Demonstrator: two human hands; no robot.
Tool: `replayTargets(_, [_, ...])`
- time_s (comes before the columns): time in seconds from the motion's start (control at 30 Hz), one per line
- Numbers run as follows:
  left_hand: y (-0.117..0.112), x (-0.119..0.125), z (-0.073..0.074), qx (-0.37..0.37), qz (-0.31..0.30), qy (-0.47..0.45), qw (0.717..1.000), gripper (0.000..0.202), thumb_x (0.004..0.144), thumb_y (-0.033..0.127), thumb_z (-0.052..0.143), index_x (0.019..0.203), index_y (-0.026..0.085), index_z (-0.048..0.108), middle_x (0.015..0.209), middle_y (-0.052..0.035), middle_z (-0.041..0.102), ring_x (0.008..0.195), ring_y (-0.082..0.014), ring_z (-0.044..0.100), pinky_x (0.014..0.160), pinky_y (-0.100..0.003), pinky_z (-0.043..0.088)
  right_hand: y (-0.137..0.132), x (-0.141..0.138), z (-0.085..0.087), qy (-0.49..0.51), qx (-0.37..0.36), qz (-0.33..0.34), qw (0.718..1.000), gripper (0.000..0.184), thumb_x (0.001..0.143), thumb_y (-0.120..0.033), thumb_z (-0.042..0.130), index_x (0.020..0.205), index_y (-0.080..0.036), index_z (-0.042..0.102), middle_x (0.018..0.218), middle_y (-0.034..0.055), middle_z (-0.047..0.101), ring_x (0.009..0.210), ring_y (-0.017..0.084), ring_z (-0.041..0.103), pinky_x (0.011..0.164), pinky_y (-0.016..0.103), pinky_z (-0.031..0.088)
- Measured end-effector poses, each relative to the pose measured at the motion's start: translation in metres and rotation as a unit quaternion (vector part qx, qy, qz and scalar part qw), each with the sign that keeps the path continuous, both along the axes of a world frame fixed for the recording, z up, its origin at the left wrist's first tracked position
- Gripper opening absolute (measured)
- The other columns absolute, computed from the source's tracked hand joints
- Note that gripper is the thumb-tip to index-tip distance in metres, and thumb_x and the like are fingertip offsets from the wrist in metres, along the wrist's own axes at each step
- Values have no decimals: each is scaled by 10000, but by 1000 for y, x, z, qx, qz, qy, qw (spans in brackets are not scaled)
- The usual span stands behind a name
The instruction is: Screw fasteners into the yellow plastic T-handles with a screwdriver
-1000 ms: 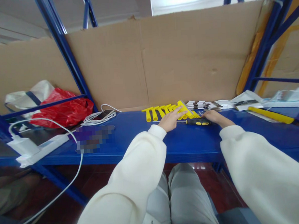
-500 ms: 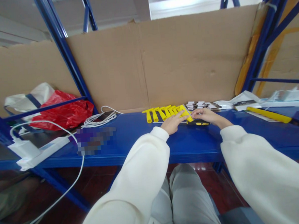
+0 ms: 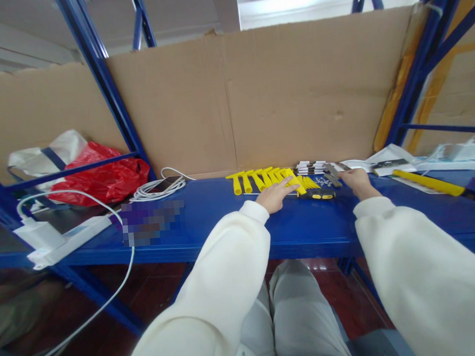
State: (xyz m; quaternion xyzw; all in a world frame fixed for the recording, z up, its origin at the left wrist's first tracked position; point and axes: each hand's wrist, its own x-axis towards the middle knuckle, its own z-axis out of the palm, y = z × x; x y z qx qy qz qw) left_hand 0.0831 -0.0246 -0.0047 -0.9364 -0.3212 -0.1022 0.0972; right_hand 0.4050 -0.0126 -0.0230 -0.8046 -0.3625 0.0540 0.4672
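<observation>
A row of yellow T-shaped plastic pieces [image 3: 257,179] lies on the blue shelf [image 3: 232,221] against the cardboard wall. My left hand [image 3: 274,195] rests flat by the right end of the row, fingers stretched out and touching a yellow piece. A black and yellow screwdriver [image 3: 317,195] lies just right of that hand. My right hand [image 3: 355,181] reaches toward a grey metal strip [image 3: 331,174] beside a stack of small black and white parts [image 3: 310,167]; its fingers curl at the strip, and I cannot see whether they grip it.
Left on the shelf lie a phone with a coiled white cable [image 3: 157,188], a white power strip [image 3: 58,240] and a red bag [image 3: 99,177]. To the right are a long yellow bar [image 3: 428,182] and white papers [image 3: 391,159]. A cardboard wall [image 3: 256,95] closes the back.
My right hand left the yellow piece and the screwdriver and moved right to the grey strip. My left hand stayed at the end of the yellow row.
</observation>
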Motion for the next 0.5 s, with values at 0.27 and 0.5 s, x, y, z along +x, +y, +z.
replayTargets(0.27, [0, 0, 1, -8, -9, 0, 1000, 874, 931, -69, 441, 1708, 323, 524, 1864, -66, 359, 1535, -252, 624, 1245, -406, 544, 9, 4, -10, -3, -92, -69, 993, 504, 738, -366, 901, 1199, -176, 823, 1254, 241, 784, 1284, 443, 711, 1074, 566, 575])
replayTargets(0.5, [-2, 0, 1, -14, -14, -2, 1000, 869, 926, -66, 442, 1704, 312, 535, 1861, -87, 358, 1531, -277, 628, 1235, -425, 555, 19, 8, -14, -23, -51, -83, 995, 438, 654, -411, 946, 1055, -268, 845, 1124, 230, 806, 1283, 512, 687, 1097, 676, 524])
